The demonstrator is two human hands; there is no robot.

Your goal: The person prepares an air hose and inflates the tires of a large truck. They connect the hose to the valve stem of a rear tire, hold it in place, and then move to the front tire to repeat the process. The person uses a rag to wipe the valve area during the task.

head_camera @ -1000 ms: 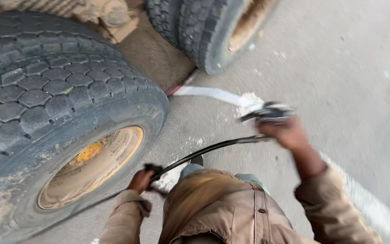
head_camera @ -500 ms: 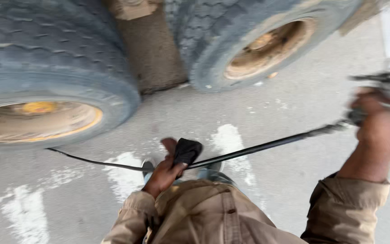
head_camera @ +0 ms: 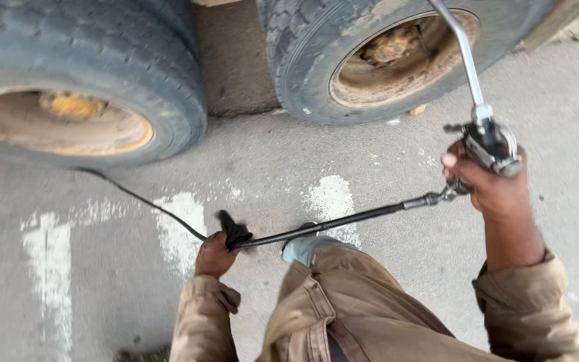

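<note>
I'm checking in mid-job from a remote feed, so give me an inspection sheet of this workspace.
Surface: grey pavement with worn white paint marks.
Job's things: tyre inflator with metal rod reaching up toward the right wheel; black hose.
Clutter: small debris by the right wheel.
Grips: right hand shut on the inflator; left hand shut on the hose.
Cables: hose runs between both hands, then trails left to the left wheel.
Surroundings: two large, dusty truck tyres.
</note>
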